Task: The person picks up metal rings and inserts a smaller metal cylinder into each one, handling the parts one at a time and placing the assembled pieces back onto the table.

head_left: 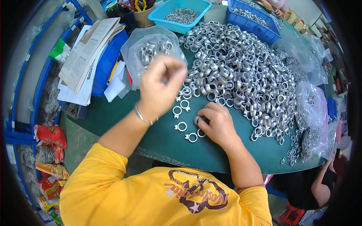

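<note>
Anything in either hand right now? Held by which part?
Right hand: a metal ring, apparently pinched by its rim; exact contact is partly hidden. Left hand: blurred, cannot tell whether it holds anything.

Cannot make out the fingertip grip of the motion-blurred bare left hand [160,84], nor the whole silver-grey metal ring [196,119] half-hidden by the bare right hand [218,122].

Heaped rings [241,71], right grip [218,121] on one, left grip [162,87] near bag [134,43]
</note>
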Tool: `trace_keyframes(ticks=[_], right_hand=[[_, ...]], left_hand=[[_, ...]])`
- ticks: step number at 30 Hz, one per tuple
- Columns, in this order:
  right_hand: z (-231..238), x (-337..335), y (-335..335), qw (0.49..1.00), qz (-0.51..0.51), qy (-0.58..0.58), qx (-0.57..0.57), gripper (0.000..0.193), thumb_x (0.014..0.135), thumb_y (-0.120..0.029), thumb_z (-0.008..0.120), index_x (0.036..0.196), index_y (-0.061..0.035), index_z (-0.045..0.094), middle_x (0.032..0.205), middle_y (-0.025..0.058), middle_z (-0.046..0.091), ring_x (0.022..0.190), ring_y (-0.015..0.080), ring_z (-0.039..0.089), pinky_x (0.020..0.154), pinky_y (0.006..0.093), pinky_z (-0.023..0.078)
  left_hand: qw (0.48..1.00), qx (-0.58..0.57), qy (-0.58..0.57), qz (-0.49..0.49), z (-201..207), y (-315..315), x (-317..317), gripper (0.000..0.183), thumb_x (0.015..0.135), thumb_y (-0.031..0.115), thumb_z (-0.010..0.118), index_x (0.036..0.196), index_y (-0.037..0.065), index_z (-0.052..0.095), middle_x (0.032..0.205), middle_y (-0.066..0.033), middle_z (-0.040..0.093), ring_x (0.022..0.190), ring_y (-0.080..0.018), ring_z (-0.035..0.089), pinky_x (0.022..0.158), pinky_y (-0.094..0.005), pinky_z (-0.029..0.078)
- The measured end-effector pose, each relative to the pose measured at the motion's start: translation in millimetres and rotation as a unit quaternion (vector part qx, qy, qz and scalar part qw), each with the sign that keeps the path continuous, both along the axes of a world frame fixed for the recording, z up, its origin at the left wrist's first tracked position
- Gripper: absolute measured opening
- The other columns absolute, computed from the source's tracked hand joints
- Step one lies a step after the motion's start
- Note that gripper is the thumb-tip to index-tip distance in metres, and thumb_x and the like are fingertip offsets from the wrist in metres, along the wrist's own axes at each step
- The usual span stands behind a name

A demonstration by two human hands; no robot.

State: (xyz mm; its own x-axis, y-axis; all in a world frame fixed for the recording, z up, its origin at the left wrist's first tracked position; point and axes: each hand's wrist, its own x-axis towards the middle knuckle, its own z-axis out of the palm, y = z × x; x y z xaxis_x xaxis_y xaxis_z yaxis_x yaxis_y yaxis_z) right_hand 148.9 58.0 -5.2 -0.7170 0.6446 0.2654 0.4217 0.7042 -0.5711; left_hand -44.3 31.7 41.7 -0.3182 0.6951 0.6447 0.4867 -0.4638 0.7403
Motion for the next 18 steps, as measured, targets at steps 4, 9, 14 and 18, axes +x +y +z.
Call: trace_keyframes(ticks=[4, 9, 14, 18], right_hand=[[7.4, -0.9, 5.3, 0.979, -0.031, 0.199, -0.014, 0.015, 0.069, -0.002, 0.066, 0.084, -0.0058, 0.065, 0.081, 0.0070, 0.057, 0.070, 0.0219, 0.058, 0.060, 0.0293, 0.047], [11.9, 2.3, 5.5, 0.962, 0.007, 0.256, 0.098, 0.022, 0.069, 0.006, 0.065, 0.089, -0.0014, 0.063, 0.085, 0.0099, 0.057, 0.067, 0.0188, 0.059, 0.056, 0.0264, 0.048], [6.6, 3.3, 6.0, 0.944, 0.001, 0.328, -0.036, 0.025, 0.073, 0.011, 0.058, 0.097, 0.0030, 0.055, 0.092, 0.0118, 0.056, 0.075, 0.0168, 0.059, 0.063, 0.0255, 0.051], [3.4, 4.1, 5.2, 0.874, -0.055, 0.403, -0.265, 0.018, 0.085, 0.005, 0.049, 0.102, 0.0031, 0.052, 0.090, 0.0084, 0.057, 0.075, 0.0130, 0.059, 0.063, 0.0234, 0.050]], left_hand=[[0.946, -0.213, -0.173, -0.175, -31.6, -22.7, 20.8, 0.012, 0.078, 0.003, 0.066, 0.081, 0.003, 0.054, 0.078, 0.0007, 0.052, 0.067, -0.0044, 0.049, 0.058, -0.0179, 0.040], [0.929, -0.246, -0.067, -0.269, -33.7, -18.6, 22.4, 0.017, 0.070, 0.004, 0.074, 0.082, 0.001, 0.061, 0.082, -0.0012, 0.054, 0.067, -0.0054, 0.051, 0.058, -0.0174, 0.041], [0.927, -0.217, -0.111, -0.284, -36.7, -19.2, 28.3, 0.012, 0.073, -0.004, 0.068, 0.083, -0.002, 0.061, 0.086, -0.0044, 0.055, 0.074, -0.0079, 0.054, 0.061, -0.0189, 0.045], [0.941, -0.194, -0.065, -0.269, -33.1, -20.7, 28.2, 0.013, 0.070, -0.001, 0.071, 0.078, 0.000, 0.060, 0.082, -0.0042, 0.057, 0.071, -0.0094, 0.054, 0.060, -0.0203, 0.044]])
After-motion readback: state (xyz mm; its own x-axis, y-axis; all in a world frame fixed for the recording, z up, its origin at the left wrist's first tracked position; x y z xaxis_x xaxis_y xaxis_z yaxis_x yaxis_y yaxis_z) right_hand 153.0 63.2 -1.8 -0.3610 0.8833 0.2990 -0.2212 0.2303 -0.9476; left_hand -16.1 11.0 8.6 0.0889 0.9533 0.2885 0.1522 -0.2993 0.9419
